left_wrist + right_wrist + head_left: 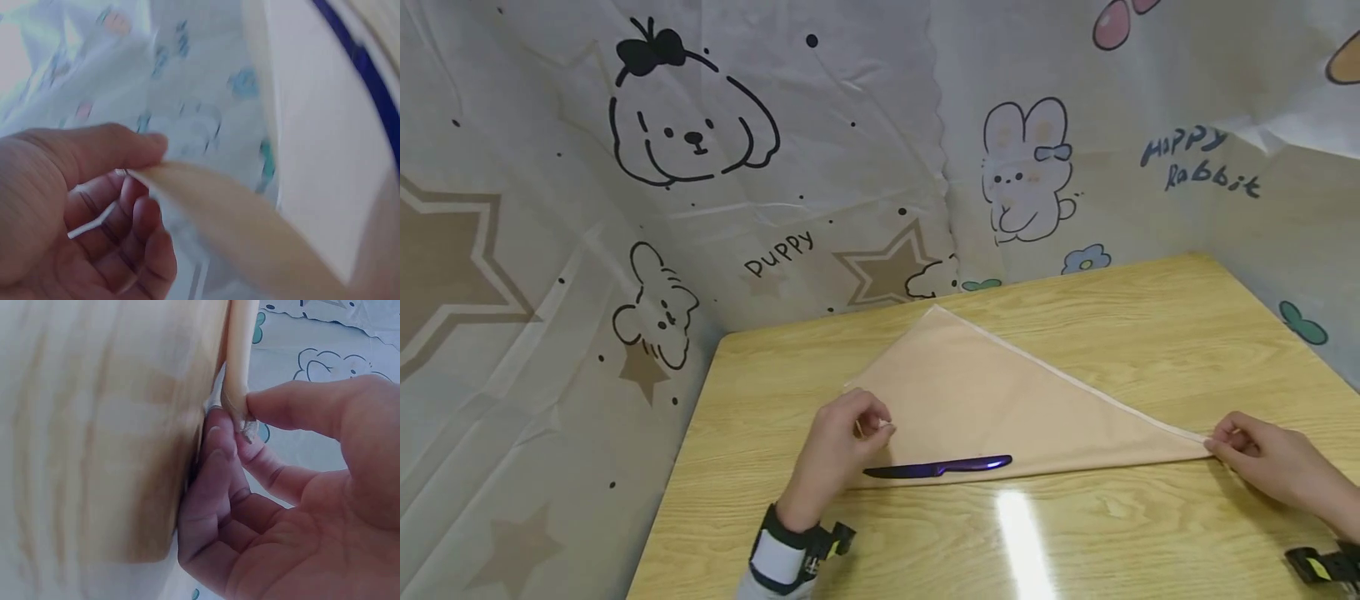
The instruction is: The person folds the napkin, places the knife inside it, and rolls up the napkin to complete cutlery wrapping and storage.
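A peach cloth napkin (985, 392) with a pale hem is spread as a folded triangle, its peak toward the back. Along its front fold lies a shiny dark purple table knife (940, 467), blade to the left. My left hand (842, 437) pinches the napkin's left corner between thumb and fingers, lifted above the table. In the left wrist view, the napkin (212, 200) slopes away from that pinch. At the far right, my right hand (1273, 454) pinches the opposite pointed corner, close over the tabletop. The right wrist view shows the rolled napkin tip (237, 387) between thumb and fingers.
Everything rests on a light wood-grain table (1150, 533) with a bright glare streak at the front. A pale curtain (865, 125) printed with cartoon animals and stars hangs behind and along both sides. Each wrist wears a strapped camera (838, 540).
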The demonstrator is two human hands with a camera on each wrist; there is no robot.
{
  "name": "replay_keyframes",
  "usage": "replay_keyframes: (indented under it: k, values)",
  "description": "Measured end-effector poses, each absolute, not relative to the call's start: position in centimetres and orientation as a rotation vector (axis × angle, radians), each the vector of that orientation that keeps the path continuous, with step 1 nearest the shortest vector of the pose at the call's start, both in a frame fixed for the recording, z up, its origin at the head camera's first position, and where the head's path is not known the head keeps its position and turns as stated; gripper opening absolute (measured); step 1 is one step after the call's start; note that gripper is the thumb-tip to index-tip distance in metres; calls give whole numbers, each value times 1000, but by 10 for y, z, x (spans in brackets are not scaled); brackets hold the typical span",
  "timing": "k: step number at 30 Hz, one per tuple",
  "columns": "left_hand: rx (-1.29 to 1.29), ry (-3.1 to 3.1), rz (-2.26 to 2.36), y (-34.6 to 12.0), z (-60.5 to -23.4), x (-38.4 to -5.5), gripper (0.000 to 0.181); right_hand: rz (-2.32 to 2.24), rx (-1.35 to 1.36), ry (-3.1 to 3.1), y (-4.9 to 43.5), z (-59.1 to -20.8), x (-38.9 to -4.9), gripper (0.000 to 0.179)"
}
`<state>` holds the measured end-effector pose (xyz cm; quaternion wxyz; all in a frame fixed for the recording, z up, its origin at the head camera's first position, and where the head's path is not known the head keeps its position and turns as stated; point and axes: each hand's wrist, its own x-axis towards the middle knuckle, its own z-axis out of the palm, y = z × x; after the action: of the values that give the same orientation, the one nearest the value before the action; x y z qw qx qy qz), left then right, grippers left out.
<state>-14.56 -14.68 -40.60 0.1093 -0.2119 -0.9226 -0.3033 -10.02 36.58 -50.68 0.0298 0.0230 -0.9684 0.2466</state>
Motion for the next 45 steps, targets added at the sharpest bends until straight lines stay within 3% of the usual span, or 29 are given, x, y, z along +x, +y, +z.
replay_keyframes:
  k: [13, 28, 35, 40, 45]
  values:
    - [-739, -2811, -483, -39, -467, -137, 10, 799, 88, -3033, 353, -502, -106, 22]
    - [-882, -2936, -610, -23, -481, -131, 4, 771, 35, -3058, 353, -502, -104, 27]
    - [-935, -2957, -1056, -57, -445, -156, 12, 778, 18, -3054, 357, -503, -106, 30]
    - [-610, -2881, -1198, -128, -424, -193, 18, 782, 16, -3052, 360, -504, -106, 30]
    - [-224, -2906, -1407, -212, -451, -228, 29, 777, 0, -3067, 363, -505, -104, 30]
